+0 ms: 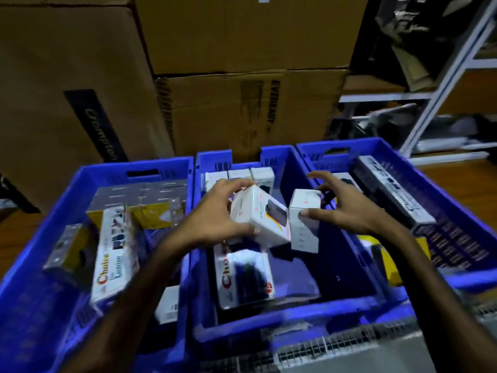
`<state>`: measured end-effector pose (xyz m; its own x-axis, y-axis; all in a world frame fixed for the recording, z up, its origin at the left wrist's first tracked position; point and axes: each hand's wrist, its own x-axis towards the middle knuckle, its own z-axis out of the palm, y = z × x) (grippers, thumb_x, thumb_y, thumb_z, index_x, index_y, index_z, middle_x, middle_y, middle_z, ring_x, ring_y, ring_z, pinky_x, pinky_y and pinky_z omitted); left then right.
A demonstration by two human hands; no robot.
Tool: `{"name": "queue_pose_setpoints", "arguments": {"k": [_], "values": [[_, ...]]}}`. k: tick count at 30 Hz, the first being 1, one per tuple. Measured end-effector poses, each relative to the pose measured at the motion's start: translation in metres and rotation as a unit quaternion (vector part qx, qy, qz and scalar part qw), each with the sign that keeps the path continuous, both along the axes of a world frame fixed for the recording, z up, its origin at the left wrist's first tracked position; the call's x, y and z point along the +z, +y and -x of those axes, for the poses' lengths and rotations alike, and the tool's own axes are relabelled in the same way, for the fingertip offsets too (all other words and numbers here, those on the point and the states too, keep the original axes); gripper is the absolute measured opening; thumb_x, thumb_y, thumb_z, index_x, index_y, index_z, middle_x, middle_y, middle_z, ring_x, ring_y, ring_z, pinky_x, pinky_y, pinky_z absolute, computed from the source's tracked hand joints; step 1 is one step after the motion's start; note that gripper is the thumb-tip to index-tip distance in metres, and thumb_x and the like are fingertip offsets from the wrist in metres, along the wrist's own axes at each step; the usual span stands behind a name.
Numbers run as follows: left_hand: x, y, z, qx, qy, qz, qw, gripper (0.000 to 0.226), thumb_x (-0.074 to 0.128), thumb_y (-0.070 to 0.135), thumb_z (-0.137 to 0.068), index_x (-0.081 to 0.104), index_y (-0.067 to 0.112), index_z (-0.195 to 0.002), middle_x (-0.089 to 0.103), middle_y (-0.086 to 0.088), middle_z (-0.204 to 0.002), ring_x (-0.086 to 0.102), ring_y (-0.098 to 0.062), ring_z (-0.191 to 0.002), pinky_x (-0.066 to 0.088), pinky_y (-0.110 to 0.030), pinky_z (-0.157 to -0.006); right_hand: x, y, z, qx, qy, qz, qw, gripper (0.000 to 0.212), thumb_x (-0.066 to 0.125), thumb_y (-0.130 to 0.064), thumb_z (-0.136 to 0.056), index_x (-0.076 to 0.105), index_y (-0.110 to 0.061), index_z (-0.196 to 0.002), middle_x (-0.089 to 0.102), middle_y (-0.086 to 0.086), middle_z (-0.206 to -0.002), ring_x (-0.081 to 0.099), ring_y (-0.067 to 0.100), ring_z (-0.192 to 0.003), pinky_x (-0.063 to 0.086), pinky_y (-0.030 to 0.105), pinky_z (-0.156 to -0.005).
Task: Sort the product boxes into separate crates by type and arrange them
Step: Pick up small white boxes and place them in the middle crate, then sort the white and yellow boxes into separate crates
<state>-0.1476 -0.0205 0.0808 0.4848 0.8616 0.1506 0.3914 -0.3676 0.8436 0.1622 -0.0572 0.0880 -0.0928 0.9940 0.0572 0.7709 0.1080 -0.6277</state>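
Three blue crates stand side by side: a left crate (48,238), a middle crate (269,321) and a right crate (470,211). My left hand (212,219) grips a small white box (263,219), tilted, above the middle crate. My right hand (347,208) holds a second small white box (305,222) upright beside it; the two boxes touch. Below them a white "Choice" box (242,278) lies in the middle crate. Three small white boxes (239,175) line that crate's far wall.
The left crate holds a long "Choice" box (115,251) and grey-and-yellow boxes (139,200). A long dark box (390,189) and a yellow box (392,265) lie in the right crate. Large cardboard cartons (242,111) stand behind. A metal shelf rack (443,90) is at the right.
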Motion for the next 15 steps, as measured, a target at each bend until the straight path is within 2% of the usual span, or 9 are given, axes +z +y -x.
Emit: {"name": "queue_pose_setpoints", "arguments": {"k": [2, 5, 8, 11, 13, 15], "values": [[0.002, 0.027, -0.025, 0.018, 0.072, -0.062, 0.995, 0.091, 0.095, 0.036, -0.054, 0.056, 0.038, -0.136, 0.051, 0.002, -0.126, 0.058, -0.017, -0.116, 0.049, -0.029, -0.099, -0.002, 0.019, -0.012, 0.018, -0.042, 0.024, 0.999, 0.085, 0.082, -0.062, -0.074, 0.039, -0.044, -0.145, 0.064, 0.0, -0.119, 0.065, 0.019, -0.099, 0.049, 0.035, -0.09], [0.004, 0.069, -0.06, 0.051, 0.14, -0.097, 0.984, 0.089, 0.095, 0.023, -0.063, 0.055, 0.023, -0.142, 0.048, -0.005, -0.12, 0.053, -0.022, -0.117, 0.037, -0.019, -0.092, -0.013, 0.041, -0.018, 0.056, -0.084, 0.041, 0.994, 0.088, 0.082, -0.058, -0.077, 0.037, -0.036, -0.151, 0.063, 0.0, -0.116, 0.065, 0.022, -0.11, 0.047, 0.034, -0.092], [-0.008, 0.101, -0.092, 0.064, 0.184, -0.076, 0.978, 0.087, 0.09, 0.02, -0.07, 0.051, 0.019, -0.148, 0.046, -0.011, -0.128, 0.052, -0.025, -0.122, 0.033, -0.015, -0.092, -0.028, 0.054, -0.026, 0.068, -0.066, 0.0, 0.995, 0.081, 0.08, -0.041, -0.083, 0.04, -0.03, -0.153, 0.065, 0.002, -0.135, 0.064, 0.021, -0.121, 0.051, 0.039, -0.102], [-0.029, 0.112, -0.111, 0.093, 0.19, -0.069, 0.975, 0.079, 0.079, 0.015, -0.081, 0.045, 0.018, -0.152, 0.043, -0.012, -0.134, 0.053, -0.032, -0.125, 0.041, -0.028, -0.105, -0.037, 0.057, -0.039, 0.065, -0.01, -0.051, 0.997, 0.073, 0.074, -0.025, -0.084, 0.046, -0.025, -0.151, 0.062, 0.004, -0.141, 0.062, 0.021, -0.125, 0.05, 0.042, -0.106], [-0.041, 0.106, -0.118, 0.107, 0.197, -0.086, 0.971, 0.075, 0.074, 0.015, -0.084, 0.044, 0.019, -0.153, 0.042, -0.01, -0.135, 0.055, -0.033, -0.123, 0.044, -0.039, -0.108, -0.042, 0.055, -0.051, 0.058, -0.002, -0.061, 0.996, 0.065, 0.076, -0.021, -0.087, 0.051, -0.023, -0.147, 0.063, 0.006, -0.133, 0.062, 0.021, -0.118, 0.051, 0.043, -0.103], [-0.045, 0.093, -0.123, 0.118, 0.198, -0.095, 0.969, 0.071, 0.074, 0.018, -0.084, 0.048, 0.022, -0.15, 0.043, -0.005, -0.136, 0.057, -0.03, -0.119, 0.045, -0.04, -0.108, -0.047, 0.05, -0.063, 0.042, 0.024, -0.058, 0.997, 0.053, 0.075, -0.022, -0.09, 0.059, -0.021, -0.14, 0.066, 0.003, -0.126, 0.063, 0.018, -0.115, 0.054, 0.044, -0.1]]}}
